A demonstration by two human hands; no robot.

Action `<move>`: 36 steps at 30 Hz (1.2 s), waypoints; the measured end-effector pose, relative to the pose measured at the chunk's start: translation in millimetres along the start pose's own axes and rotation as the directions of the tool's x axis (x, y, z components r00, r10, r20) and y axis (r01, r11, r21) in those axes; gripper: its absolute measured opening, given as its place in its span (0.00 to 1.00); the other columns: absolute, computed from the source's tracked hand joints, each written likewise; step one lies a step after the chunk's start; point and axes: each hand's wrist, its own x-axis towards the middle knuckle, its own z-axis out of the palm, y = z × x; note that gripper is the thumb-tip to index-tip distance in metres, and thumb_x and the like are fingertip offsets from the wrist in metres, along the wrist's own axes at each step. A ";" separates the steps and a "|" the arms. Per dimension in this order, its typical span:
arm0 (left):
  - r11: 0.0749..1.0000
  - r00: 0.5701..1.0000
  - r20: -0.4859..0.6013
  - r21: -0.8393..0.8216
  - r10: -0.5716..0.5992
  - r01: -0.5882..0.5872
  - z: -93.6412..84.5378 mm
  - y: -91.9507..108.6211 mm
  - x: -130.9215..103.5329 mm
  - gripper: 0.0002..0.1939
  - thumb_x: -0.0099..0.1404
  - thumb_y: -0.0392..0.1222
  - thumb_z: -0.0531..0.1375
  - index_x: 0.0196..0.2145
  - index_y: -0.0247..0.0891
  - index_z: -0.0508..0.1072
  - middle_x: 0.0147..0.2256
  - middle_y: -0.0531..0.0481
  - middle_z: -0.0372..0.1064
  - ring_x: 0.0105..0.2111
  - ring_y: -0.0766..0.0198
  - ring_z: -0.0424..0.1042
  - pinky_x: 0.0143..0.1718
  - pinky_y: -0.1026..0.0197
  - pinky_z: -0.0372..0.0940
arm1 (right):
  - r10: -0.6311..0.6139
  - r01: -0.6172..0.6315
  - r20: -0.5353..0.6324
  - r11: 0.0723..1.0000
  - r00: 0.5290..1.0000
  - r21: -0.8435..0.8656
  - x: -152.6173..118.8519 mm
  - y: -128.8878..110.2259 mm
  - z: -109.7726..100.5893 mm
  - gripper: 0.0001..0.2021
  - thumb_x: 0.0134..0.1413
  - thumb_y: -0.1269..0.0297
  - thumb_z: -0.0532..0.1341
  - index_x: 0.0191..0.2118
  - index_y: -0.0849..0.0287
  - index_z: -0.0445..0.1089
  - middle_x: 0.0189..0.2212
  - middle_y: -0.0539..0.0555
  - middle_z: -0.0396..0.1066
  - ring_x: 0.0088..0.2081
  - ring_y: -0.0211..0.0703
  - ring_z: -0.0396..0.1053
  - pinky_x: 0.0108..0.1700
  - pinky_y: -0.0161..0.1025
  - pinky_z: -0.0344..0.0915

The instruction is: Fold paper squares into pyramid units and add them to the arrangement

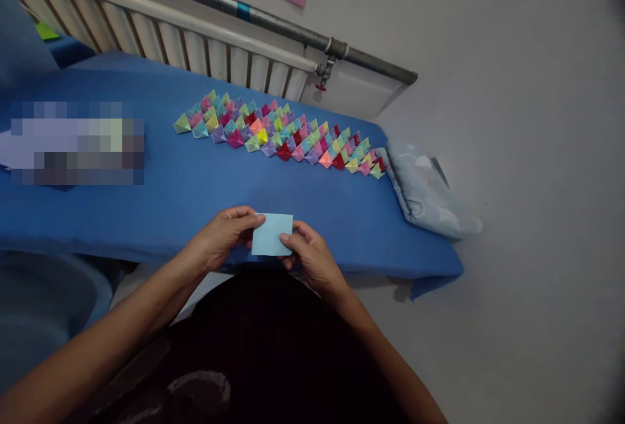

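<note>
A light blue square of paper (pixel 272 236) is held up over the front edge of the blue-covered table (pixel 185 202). My left hand (pixel 228 234) pinches its upper left corner, the thumb lying on the face of the sheet. On the other side, my right hand (pixel 312 251) grips the right edge, with its thumb pressed on the front and the fingers behind. Beyond the hands stand rows of small folded paper pieces (pixel 283 152) in many colours, packed close together.
A pale blue folded bundle in clear plastic (pixel 420 189) lies at the table's right end. Behind the table run a white radiator (pixel 170 46) and a grey pipe (pixel 273 27) with a valve. Blurred items lie at the left. A blue tub (pixel 92 287) stands below.
</note>
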 end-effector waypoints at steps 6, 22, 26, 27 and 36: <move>1.000 1.000 -0.019 0.022 0.019 -0.018 2.1 1.6 0.3 0.22 0.39 0.53 0.72 0.20 0.37 0.67 0.19 0.56 0.64 0.22 0.68 0.63 0.26 0.64 0.59 | 0.042 -0.042 0.007 0.997 0.999 -0.059 1.0 0.0 0.4 0.15 0.43 0.53 0.69 0.32 0.60 0.71 0.25 0.48 0.68 0.22 0.31 0.63 0.20 0.29 0.54; 0.987 0.996 -0.043 0.145 0.081 -0.074 3.2 -3.0 1.2 0.22 0.43 0.53 0.70 0.20 0.39 0.64 0.19 0.57 0.62 0.19 0.70 0.60 0.23 0.65 0.54 | -0.072 0.058 -0.069 0.981 0.995 -0.188 0.1 -1.9 4.2 0.14 0.45 0.53 0.67 0.25 0.58 0.67 0.16 0.44 0.65 0.17 0.29 0.57 0.21 0.30 0.50; 0.988 0.995 -0.010 0.126 0.096 -0.094 0.0 -2.6 8.4 0.22 0.43 0.55 0.70 0.20 0.38 0.64 0.19 0.57 0.63 0.21 0.70 0.61 0.25 0.64 0.56 | -0.048 0.035 -0.063 0.980 0.997 -0.195 5.0 -4.6 1.7 0.13 0.43 0.55 0.67 0.25 0.57 0.67 0.15 0.44 0.66 0.16 0.29 0.56 0.21 0.30 0.51; 0.988 0.995 -0.002 0.118 0.099 -0.098 -0.1 -1.7 10.8 0.22 0.43 0.55 0.70 0.20 0.38 0.64 0.20 0.57 0.63 0.21 0.69 0.62 0.26 0.64 0.57 | -0.043 0.029 -0.065 0.980 0.997 -0.194 7.1 -5.5 0.7 0.13 0.43 0.55 0.67 0.25 0.57 0.66 0.15 0.44 0.66 0.16 0.29 0.56 0.21 0.30 0.51; 0.963 0.987 0.064 0.220 0.147 -0.158 -1.0 28.4 58.0 0.20 0.42 0.55 0.70 0.20 0.38 0.68 0.18 0.56 0.63 0.20 0.68 0.62 0.25 0.63 0.60 | -0.117 0.099 -0.078 0.974 0.990 -0.202 42.3 -20.2 -11.6 0.10 0.45 0.58 0.65 0.31 0.58 0.68 0.17 0.44 0.67 0.15 0.30 0.59 0.20 0.30 0.55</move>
